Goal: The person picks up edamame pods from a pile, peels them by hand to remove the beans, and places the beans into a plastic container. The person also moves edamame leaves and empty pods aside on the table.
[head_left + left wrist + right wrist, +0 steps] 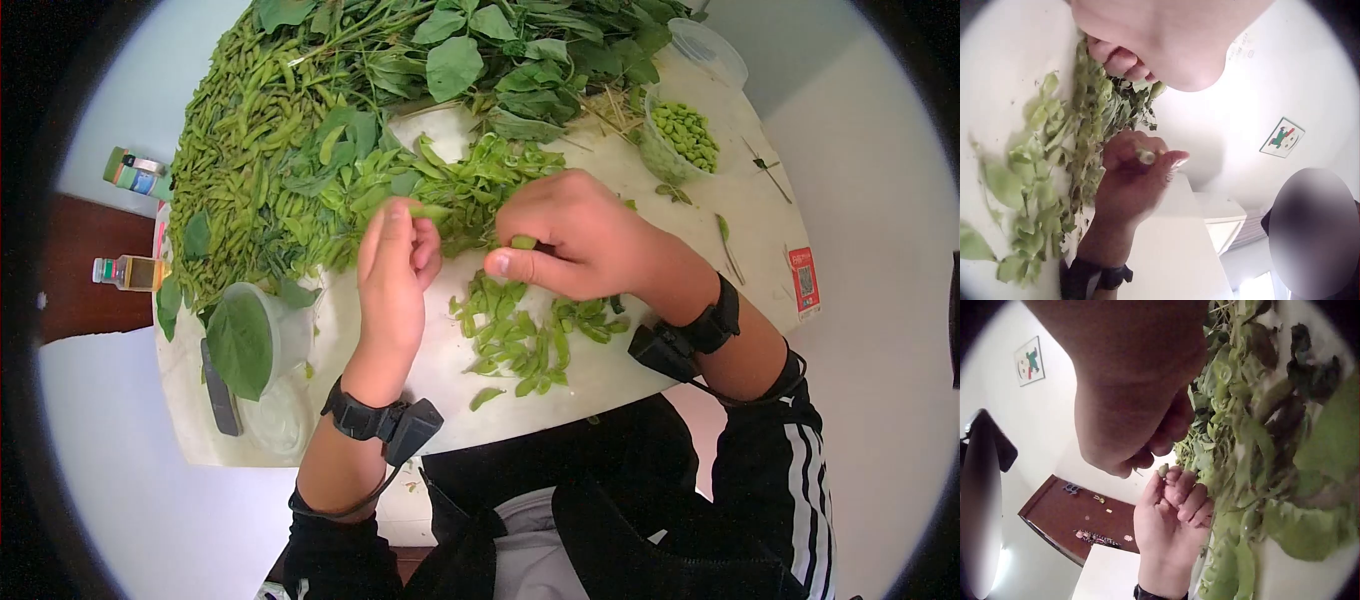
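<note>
In the head view my left hand [388, 285] is raised over the near table, pinching a green soybean pod [430, 212] between thumb and fingertips. The pod's end [1163, 469] pokes up from those fingers in the right wrist view. A short distance to the right, my right hand [585, 238] has its fingers curled in, with a green pod piece [522, 242] held by the thumb. That piece shows pale at its end in the left wrist view, within the right hand [1132, 181]. Below the hands lie loose flat green pods [520, 345].
A large heap of soybean pods [235, 150] covers the left, with leafy stalks [510, 60] behind. A clear bowl [660, 160] of green beans stands back right. At front left are a white tub [290, 325] with a leaf over it, and a dark-handled tool [222, 390].
</note>
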`<action>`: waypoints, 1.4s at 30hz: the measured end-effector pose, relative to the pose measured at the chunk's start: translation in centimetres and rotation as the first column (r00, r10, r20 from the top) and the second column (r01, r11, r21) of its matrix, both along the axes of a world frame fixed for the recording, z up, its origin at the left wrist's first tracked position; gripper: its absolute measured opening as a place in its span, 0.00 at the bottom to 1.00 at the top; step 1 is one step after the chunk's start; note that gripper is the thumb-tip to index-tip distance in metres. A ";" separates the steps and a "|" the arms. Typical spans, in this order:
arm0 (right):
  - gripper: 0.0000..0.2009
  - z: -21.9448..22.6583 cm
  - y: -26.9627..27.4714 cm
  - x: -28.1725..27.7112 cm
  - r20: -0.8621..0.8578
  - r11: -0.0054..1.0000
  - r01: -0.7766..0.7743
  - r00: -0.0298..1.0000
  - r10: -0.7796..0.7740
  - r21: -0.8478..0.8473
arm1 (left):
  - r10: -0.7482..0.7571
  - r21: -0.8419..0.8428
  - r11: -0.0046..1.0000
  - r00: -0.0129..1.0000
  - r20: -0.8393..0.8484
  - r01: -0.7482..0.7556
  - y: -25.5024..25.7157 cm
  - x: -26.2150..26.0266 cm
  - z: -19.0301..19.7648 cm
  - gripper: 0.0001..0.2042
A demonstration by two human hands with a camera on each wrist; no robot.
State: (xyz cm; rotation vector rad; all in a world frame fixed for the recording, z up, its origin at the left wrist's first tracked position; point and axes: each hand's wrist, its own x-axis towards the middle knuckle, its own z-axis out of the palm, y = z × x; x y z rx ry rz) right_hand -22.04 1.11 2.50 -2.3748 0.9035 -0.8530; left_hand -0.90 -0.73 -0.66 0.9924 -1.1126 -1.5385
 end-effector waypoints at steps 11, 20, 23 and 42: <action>0.13 -1.0 -0.8 0.6 0.019 0.976 0.132 0.991 -0.131 -0.175 | -0.180 -0.246 0.934 0.937 0.300 0.259 0.9 0.1 -0.3 0.15; 0.12 -1.8 -0.5 1.2 -0.077 0.977 0.171 0.980 -0.182 -0.128 | -0.311 -0.151 0.914 0.887 0.341 0.378 0.9 0.4 0.1 0.16; 0.11 -1.8 -0.7 1.4 -0.060 0.949 0.102 0.990 -0.126 -0.300 | -0.353 0.042 0.935 0.920 0.171 0.351 1.0 0.1 0.4 0.20; 0.12 -1.6 -0.2 1.3 -0.201 0.978 0.163 0.961 -0.188 -0.133 | -0.293 -0.090 0.929 0.860 0.417 0.360 1.2 -0.5 0.3 0.22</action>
